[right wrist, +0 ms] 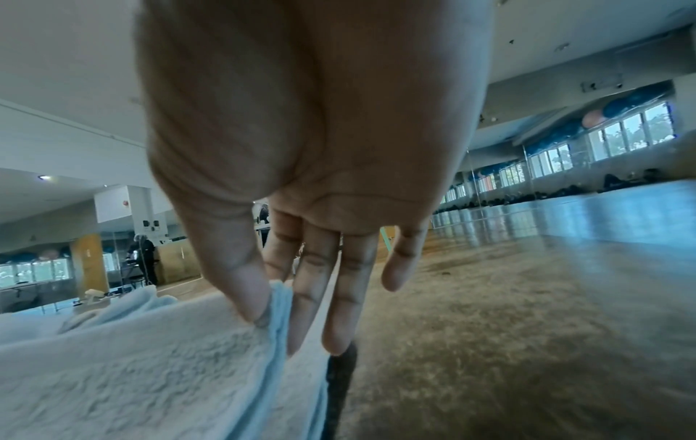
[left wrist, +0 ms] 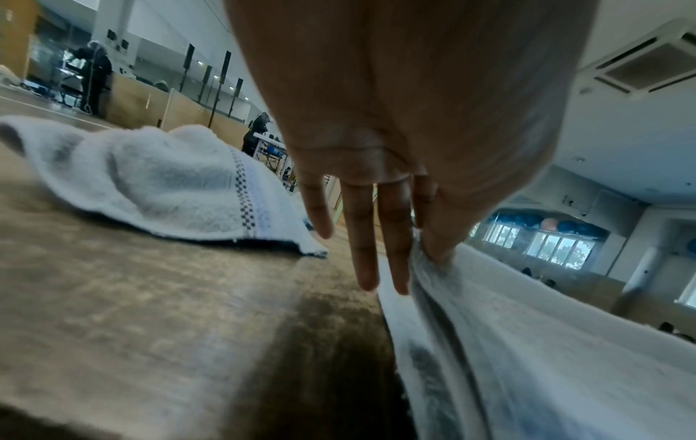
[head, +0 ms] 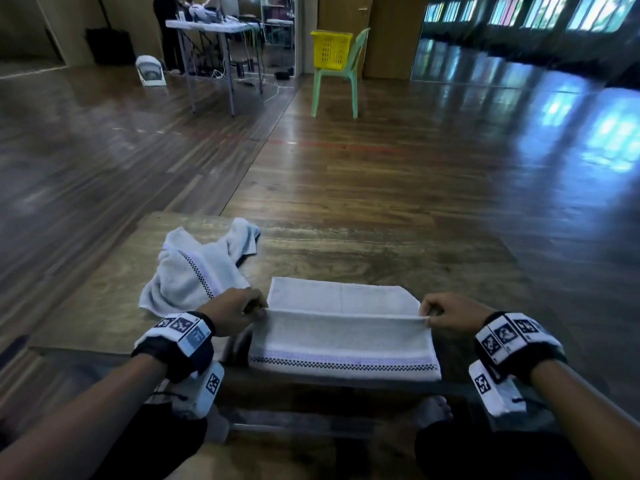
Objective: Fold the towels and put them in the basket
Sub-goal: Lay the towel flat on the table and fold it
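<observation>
Both hands (head: 346,315) level, pinching towel (head: 343,344)

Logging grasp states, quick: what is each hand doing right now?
Left hand: pinches the left end of the towel.
Right hand: pinches its right end.

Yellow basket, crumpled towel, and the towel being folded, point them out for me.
yellow basket (head: 330,50), head view, front wall.
crumpled towel (head: 188,271), head view, middle of the heap.
towel being folded (head: 341,337), head view, lifted flap.
</observation>
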Available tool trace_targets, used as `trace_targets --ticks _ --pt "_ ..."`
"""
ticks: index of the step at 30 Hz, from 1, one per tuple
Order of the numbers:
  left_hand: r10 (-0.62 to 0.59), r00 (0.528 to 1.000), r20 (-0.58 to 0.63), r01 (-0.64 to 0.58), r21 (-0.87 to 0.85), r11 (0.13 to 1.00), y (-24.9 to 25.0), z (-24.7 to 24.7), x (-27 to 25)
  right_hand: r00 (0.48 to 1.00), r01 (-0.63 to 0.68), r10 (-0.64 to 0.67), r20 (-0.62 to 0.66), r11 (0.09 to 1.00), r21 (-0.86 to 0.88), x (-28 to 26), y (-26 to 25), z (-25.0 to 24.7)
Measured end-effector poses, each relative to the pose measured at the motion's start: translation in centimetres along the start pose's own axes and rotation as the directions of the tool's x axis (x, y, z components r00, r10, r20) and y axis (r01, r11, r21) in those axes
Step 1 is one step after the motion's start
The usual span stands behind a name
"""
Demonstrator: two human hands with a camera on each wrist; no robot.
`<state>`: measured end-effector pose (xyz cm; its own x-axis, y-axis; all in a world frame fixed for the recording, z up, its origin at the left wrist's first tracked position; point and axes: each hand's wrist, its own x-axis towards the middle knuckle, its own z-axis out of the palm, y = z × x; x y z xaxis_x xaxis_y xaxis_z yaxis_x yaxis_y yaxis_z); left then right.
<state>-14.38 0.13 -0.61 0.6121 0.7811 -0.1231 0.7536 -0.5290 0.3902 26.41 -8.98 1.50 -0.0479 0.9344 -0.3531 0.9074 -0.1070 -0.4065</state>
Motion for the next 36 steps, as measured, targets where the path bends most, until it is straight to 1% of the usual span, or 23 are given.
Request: trace_targets --ticks 3,4,6,8,9,10,11,13,15,17,19,21,22,24,26,28,31,33,36 --pt "-0.088 0.996 0.004 0.087 0.072 0.994 -0.4 1.0 1.5 0.997 -0.078 0.079 0.018 0.995 -0.060 1.5 0.3 0.6" --pt "-0.115 0.993 -0.001 0.115 0.110 0.987 -0.3 1.3 1.9 0.996 -0.093 0.094 0.003 0.994 -0.059 2.0 0.4 0.7" --pt "-0.131 0.991 -0.034 0.135 0.153 0.979 0.0 1.7 2.8 0.989 -0.113 0.113 -0.092 0.994 0.006 2.7 0.6 0.3" --pt "-0.093 0.994 -0.057 0.102 0.171 0.980 1.0 1.9 3.7 0.966 -0.138 0.150 -0.209 0.988 0.069 3.1 0.9 -0.4" --pt "-0.065 0.997 -0.049 0.073 0.179 0.981 1.7 2.0 4.1 0.956 -0.163 0.177 -0.236 0.984 0.075 3.4 1.2 -0.7" --pt "-0.037 0.999 -0.031 0.042 0.188 0.981 2.4 2.2 4.5 0.951 -0.192 0.201 -0.236 0.980 0.061 3.6 1.5 -0.8" --pt "-0.008 1.000 -0.015 0.011 0.203 0.979 3.1 2.3 4.9 0.953 -0.219 0.223 -0.206 0.975 0.039 3.9 1.6 -0.8" --pt "0.054 0.999 0.008 -0.054 0.248 0.967 4.6 2.8 5.6 0.965 -0.245 0.245 -0.092 0.969 0.006 4.3 1.4 -0.3" --pt "0.105 0.994 0.040 -0.112 0.268 0.957 6.1 3.4 6.2 0.966 -0.257 0.257 -0.015 0.966 0.009 4.4 1.0 0.2" --pt "0.127 0.988 0.086 -0.146 0.262 0.954 7.3 3.8 6.7 0.972 -0.232 0.233 -0.001 0.970 0.072 4.6 0.7 0.3" --pt "0.144 0.981 0.127 -0.173 0.266 0.948 8.3 4.2 7.2 0.980 -0.188 0.195 -0.037 0.972 0.143 4.5 0.2 0.0" --pt "0.157 0.976 0.152 -0.195 0.280 0.940 8.9 4.6 7.5 0.988 -0.125 0.138 -0.067 0.978 0.166 4.3 -0.7 -0.2" --pt "0.158 0.975 0.159 -0.199 0.286 0.937 9.2 4.7 7.6 0.994 -0.089 0.099 -0.055 0.983 0.161 4.1 -1.3 -0.3" --pt "0.154 0.976 0.154 -0.194 0.296 0.935 9.7 5.0 7.7 1.000 -0.019 0.017 0.018 0.992 0.121 3.9 -2.4 -0.2" --pt "0.157 0.978 0.136 -0.192 0.309 0.931 10.1 5.1 7.8 0.996 0.028 -0.034 0.084 0.997 0.071 4.0 -3.0 0.0" --pt "0.174 0.977 0.123 -0.204 0.313 0.927 10.3 5.3 7.8 0.997 0.037 -0.041 0.064 0.998 0.051 4.1 -3.2 0.1" --pt "0.191 0.974 0.122 -0.220 0.310 0.925 10.3 5.6 7.8 0.999 0.015 -0.013 -0.032 0.996 0.086 4.2 -2.9 0.2" --pt "0.190 0.974 0.124 -0.220 0.319 0.922 10.2 5.7 7.8 0.997 0.023 -0.014 -0.074 0.993 0.117 4.2 -2.5 0.5" --pt "0.185 0.975 0.122 -0.216 0.324 0.921 10.1 5.9 7.8 0.996 0.022 -0.010 -0.090 0.991 0.134 4.4 -2.1 1.0"
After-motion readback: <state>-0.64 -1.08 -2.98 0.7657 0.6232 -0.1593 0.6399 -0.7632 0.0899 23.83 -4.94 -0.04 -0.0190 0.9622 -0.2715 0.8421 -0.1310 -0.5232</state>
